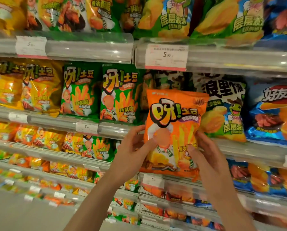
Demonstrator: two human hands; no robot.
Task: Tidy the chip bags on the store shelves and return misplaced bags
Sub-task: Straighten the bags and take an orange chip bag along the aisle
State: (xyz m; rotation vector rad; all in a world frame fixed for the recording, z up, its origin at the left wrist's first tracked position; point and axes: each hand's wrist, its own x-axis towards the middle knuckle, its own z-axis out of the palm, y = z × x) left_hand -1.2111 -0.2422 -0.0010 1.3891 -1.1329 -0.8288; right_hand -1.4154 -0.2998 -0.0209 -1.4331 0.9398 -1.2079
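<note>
An orange chip bag [174, 117] is held upright in front of the middle shelf, in both hands. My left hand [132, 147] grips its lower left edge, thumb on the front. My right hand [204, 154] grips its lower right edge. Behind the bag stand a white-and-green chip bag [226, 107] and a partly hidden dark bag [166, 80]. To the left, two green chip bags [119, 95] and yellow chip bags [39, 90] stand in a row on the same shelf.
The shelf rail [89, 50] above carries price tags [166, 56]. Blue chip bags [272, 114] fill the right side. Lower shelves [72, 157] hold several more orange, yellow and green bags. Grey floor [22, 214] shows at the bottom left.
</note>
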